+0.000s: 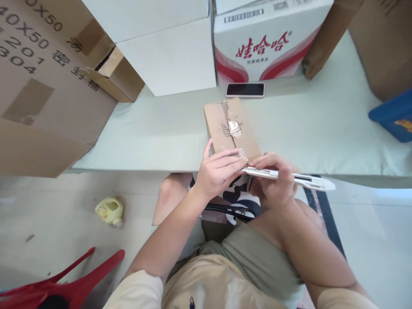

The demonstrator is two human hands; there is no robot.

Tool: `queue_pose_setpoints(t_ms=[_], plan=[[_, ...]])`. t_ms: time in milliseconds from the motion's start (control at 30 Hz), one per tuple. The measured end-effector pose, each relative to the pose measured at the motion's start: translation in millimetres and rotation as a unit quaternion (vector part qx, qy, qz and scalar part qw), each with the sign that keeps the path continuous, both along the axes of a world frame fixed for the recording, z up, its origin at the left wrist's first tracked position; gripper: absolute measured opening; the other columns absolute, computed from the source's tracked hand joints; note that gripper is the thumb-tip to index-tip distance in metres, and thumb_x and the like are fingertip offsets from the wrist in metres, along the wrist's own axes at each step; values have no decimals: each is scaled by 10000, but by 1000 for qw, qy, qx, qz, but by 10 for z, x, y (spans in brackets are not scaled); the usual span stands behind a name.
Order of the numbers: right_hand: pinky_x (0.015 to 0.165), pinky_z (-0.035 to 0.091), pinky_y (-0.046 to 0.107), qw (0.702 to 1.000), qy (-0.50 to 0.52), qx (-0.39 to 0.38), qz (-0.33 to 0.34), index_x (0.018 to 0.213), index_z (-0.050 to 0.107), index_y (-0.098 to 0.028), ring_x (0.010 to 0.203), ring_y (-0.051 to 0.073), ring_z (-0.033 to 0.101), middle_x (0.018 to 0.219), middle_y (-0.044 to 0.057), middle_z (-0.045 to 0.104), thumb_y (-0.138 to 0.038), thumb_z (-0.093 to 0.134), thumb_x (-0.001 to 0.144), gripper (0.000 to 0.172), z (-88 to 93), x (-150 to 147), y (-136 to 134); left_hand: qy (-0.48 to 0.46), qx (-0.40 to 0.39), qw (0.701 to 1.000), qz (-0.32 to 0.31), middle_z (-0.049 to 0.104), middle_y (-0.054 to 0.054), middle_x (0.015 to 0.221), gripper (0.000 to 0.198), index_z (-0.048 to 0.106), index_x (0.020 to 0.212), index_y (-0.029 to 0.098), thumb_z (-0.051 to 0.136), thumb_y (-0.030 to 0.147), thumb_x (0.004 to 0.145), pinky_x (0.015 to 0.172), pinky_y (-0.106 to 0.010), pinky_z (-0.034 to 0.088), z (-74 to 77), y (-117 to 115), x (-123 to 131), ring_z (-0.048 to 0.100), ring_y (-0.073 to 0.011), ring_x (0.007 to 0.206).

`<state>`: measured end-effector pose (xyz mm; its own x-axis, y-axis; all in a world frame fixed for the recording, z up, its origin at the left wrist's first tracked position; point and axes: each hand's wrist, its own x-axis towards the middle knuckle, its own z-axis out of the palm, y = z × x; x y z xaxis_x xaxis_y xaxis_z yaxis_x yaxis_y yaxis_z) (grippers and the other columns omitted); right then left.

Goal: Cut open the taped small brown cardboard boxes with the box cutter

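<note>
A small brown cardboard box lies on the table, its near end at the edge by my hands. Torn clear tape sticks along its seam. My left hand rests over the near end, fingers stretched out and one finger raised at the left side. In my right hand is a white utility knife, gripped between thumb and fingers. The knife's narrow end points left to the box's near edge, beside my left fingertips. Whether the blade touches the cardboard is hidden.
Behind the box a phone lies on the pale green table cover. White cartons and a red-and-white carton stand at the back. Left is a large cardboard box; right, a blue object. A yellow bottle lies on the floor.
</note>
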<state>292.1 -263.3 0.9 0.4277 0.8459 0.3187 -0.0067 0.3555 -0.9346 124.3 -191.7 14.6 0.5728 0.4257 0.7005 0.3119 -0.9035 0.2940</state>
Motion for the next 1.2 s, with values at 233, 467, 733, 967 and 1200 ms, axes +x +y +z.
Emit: queue_pose_setpoints(t_ms=[233,467,733,967,1200], plan=[[515,438,323,995,89,41,8,692,709,-246,542,183,594,492,-4,544,-684,474,954,562,40,21,68,-46,-18,999,0,844,17,926,158,757,985,263,656,385,984,1302,-473,255,-27,20,32,795,-183,1030],[468,407,295,982,190,6,-14,623,667,-230,433,150,512,412,-38,414,-721,536,877,568,85,66,110,-70,-102,992,18,839,10,860,203,796,916,281,632,363,1003,1213,-502,416,-24,59,-41,812,-197,928],[466,430,262,967,246,-18,-65,627,636,-226,417,129,521,399,-58,408,-748,582,814,558,100,123,175,-106,-220,969,36,820,-11,788,365,798,803,273,581,479,1012,1201,-546,416,-1,45,-112,799,-215,902],[431,445,280,969,229,-22,-91,645,591,-238,377,129,494,412,-70,389,-810,551,810,597,71,102,211,-33,-186,979,75,571,-144,1466,573,646,1274,263,733,632,845,1195,-550,449,-107,69,-99,500,-315,1461],[455,518,290,973,212,-7,-86,758,587,-242,399,119,539,519,-76,466,-816,523,851,585,34,110,234,-23,-254,960,112,347,-158,1585,770,487,1374,320,835,610,750,1195,-608,416,-139,71,-142,373,-391,1525]])
